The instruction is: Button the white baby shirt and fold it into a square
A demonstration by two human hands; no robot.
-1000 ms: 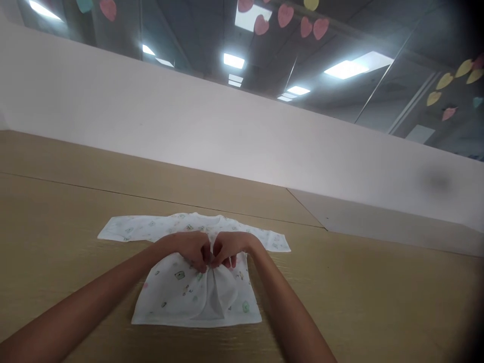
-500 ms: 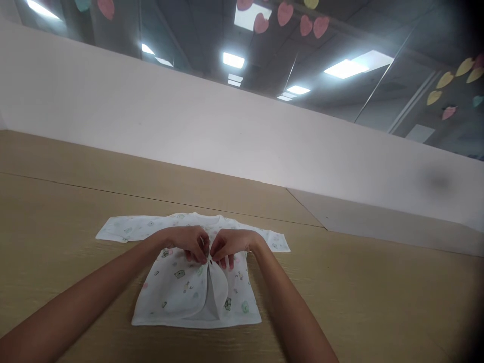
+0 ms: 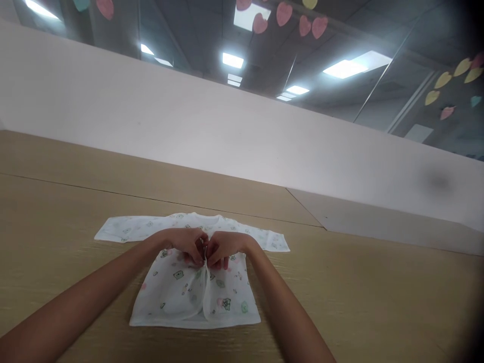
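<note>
Currently, your left hand (image 3: 186, 245) and right hand (image 3: 227, 247) meet mid-garment, fingers (image 3: 199, 258) pinched together on white cloth tie (image 3: 206, 290); printed baby shirt (image 3: 170, 297) lies flat on wooden table (image 3: 56, 212); front flaps overlapped; sleeves (image 3: 124, 231) spread, unfolded.

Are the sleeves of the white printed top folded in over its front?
No, the sleeves of the white printed baby top lie stretched out flat to either side on the wooden table.
</note>
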